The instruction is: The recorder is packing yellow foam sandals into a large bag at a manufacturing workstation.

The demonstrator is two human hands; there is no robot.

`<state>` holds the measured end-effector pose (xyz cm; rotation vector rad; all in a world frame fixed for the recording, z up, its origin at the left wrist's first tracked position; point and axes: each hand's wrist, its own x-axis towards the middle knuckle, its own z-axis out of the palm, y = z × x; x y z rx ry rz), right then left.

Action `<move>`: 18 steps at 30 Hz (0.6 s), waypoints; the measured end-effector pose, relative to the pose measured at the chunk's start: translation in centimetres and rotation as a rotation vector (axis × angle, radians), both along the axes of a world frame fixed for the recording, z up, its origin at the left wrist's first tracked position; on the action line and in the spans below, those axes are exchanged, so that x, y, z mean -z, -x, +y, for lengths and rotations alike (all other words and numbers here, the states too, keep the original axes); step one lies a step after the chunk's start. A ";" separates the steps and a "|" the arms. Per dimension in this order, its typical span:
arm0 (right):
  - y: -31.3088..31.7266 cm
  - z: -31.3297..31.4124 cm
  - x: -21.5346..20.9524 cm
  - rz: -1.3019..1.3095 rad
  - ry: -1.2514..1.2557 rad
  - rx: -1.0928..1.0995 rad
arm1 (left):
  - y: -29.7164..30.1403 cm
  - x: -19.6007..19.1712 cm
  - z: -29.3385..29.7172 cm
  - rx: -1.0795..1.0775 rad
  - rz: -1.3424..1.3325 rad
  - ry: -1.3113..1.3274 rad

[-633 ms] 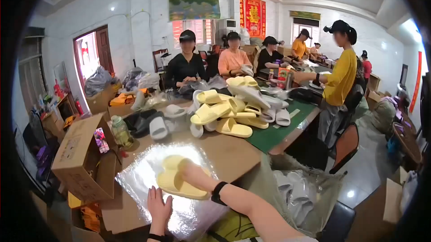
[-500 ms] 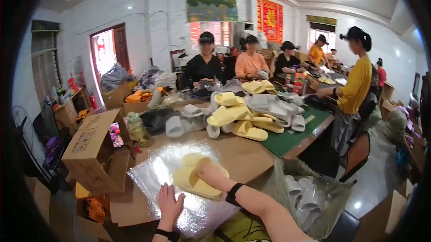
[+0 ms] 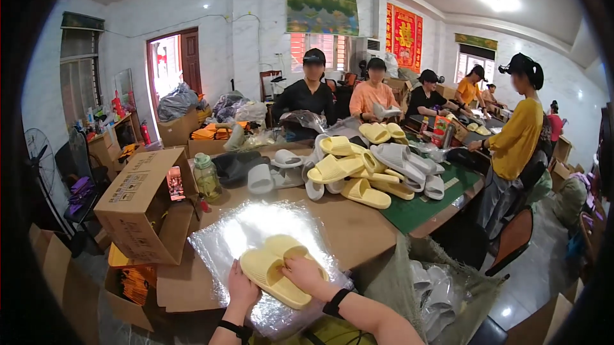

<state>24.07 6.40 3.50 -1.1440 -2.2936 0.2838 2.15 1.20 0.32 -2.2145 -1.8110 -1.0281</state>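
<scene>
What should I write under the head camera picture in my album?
Right hand holding yellow slippers, left hand at their edge, shiny plastic below, slipper pile beyond.

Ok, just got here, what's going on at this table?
The camera wearer's right hand grips a pair of yellow slide sandals at the straps, and the left hand is against the near slide's left edge. The pair is over clear plastic film on the table. Beyond lies a loose pile of yellow and pale slides, partly on a green mat. Co-workers are around the table.
</scene>
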 end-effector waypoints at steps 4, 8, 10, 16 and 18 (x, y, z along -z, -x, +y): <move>-1.0 -1.0 -0.8 0.079 0.032 0.078 | 0.2 1.1 -1.1 -0.160 -0.032 -0.056; -5.4 -1.5 1.6 0.166 -0.010 0.326 | -0.4 -0.1 -1.2 -0.098 -0.119 0.038; -8.3 -2.2 2.9 0.260 -0.090 0.392 | -0.1 0.0 -1.1 -0.120 -0.139 0.065; -19.1 -8.6 4.4 1.764 0.213 0.462 | 2.1 2.1 -0.8 -0.083 -0.282 0.161; -20.7 -9.2 4.6 1.732 0.225 0.466 | 1.9 1.8 -0.3 -0.092 -0.263 0.211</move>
